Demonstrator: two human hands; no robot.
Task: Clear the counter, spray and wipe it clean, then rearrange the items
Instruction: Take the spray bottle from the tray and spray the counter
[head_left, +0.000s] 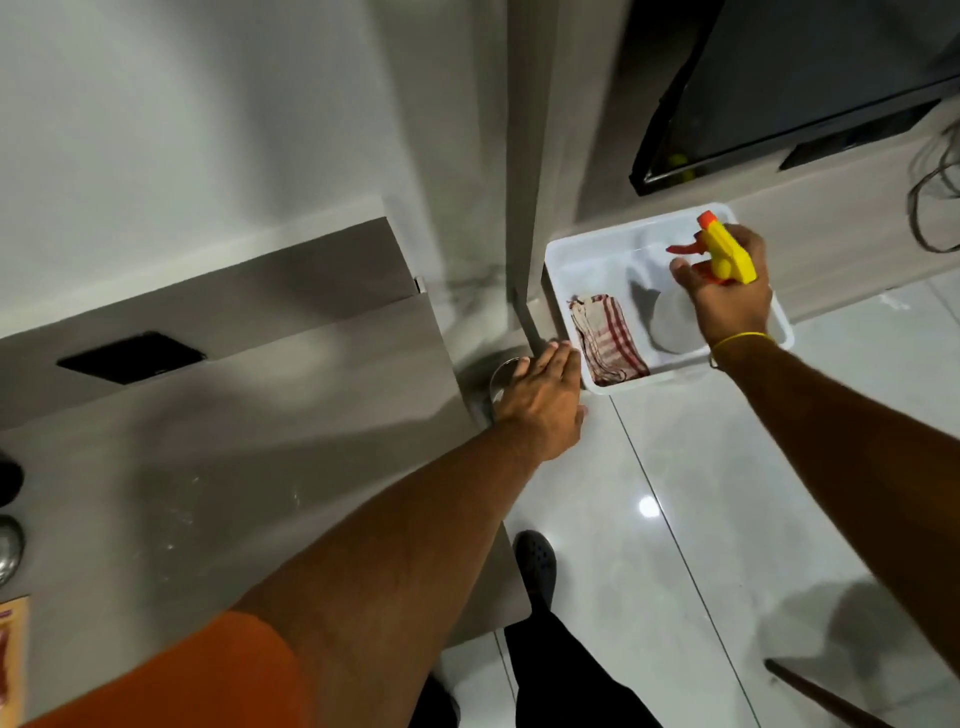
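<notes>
Right hand (727, 296) grasps the spray bottle (724, 254) by its neck, over the white tub (563, 260). Checked cloth (605, 338) lies inside the tub. Left hand (540, 400) flat, released, beside the tub's near corner. Desk (249, 447) mostly cleared; spraying, wiping, rearranging likely remain.

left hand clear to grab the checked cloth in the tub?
Probably yes. The left hand is empty at the tub's near corner, the cloth lies uncovered just past its fingers, and the right hand holds the spray bottle further right.

No legible text anywhere
</notes>
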